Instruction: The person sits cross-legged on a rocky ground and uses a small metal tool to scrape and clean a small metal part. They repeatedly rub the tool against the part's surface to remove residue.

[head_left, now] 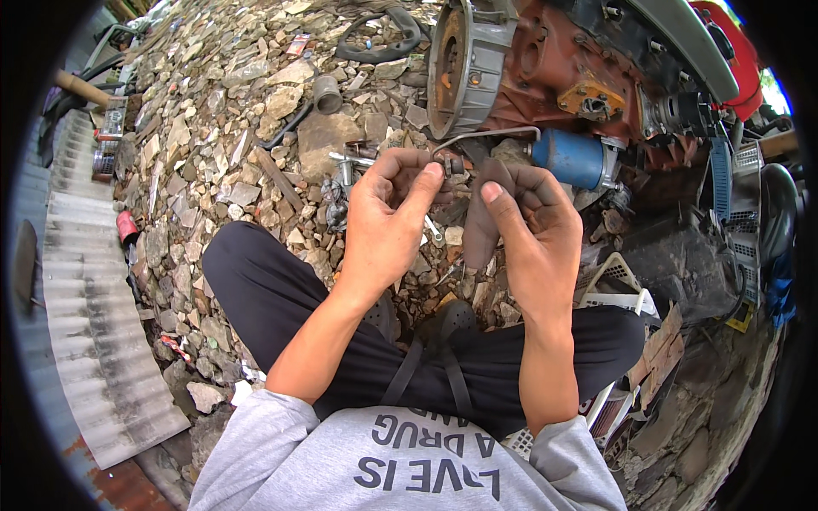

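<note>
My left hand (388, 221) is closed, pinching a small dark metal part (452, 163) between thumb and fingers. I cannot make out the part's exact kind. To its right, my right hand (537, 230) grips a limp grey-brown strip that looks like sandpaper (482, 228), with the thumb on top and the lower end hanging free. The two hands are a little apart, held up over my crossed legs. Just beyond them stands a reddish-brown engine block (554, 68) with a blue oil filter (564, 157) on its side.
Stones and rubble cover the ground. Spanners (349, 160) lie beyond my left hand, near a metal cup (326, 94). A bell housing (477, 68) and thin bent pipe (490, 134) are at the engine. A dark battery-like box (686, 255) stands right; corrugated sheeting (94, 281) lies left.
</note>
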`<state>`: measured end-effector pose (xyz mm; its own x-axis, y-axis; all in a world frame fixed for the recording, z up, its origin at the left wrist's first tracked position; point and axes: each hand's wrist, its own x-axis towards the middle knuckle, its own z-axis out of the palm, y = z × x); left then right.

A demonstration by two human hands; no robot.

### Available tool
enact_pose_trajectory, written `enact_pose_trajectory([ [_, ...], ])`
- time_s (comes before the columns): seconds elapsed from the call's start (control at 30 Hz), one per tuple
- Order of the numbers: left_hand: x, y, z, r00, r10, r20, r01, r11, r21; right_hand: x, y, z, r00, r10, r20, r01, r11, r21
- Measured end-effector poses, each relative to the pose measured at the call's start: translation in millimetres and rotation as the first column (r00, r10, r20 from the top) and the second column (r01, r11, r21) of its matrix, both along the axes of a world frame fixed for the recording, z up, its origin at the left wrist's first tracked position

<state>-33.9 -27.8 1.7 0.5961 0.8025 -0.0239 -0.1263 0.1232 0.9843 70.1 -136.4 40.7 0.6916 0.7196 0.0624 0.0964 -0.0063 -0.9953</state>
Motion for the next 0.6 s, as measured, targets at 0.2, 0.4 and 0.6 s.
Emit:
enact_pose_trajectory([
  [0.2,-2,0,0,0.989,-0.018,0.148,0.047,0.98,-0.196,-6,4,0,0.995,-0.083,-0.051,0.087,0.993,0.078],
  [0.4,-8,11,6,0.954,0.076,0.289,0.138,0.744,-0.654,5,-4,9,0.975,-0.219,-0.027,0.214,0.908,0.361],
  [0.6,-9,13,8,0.931,0.043,0.361,0.259,0.617,-0.743,28,-2,4,0.969,-0.153,-0.193,0.216,0.903,0.37],
])
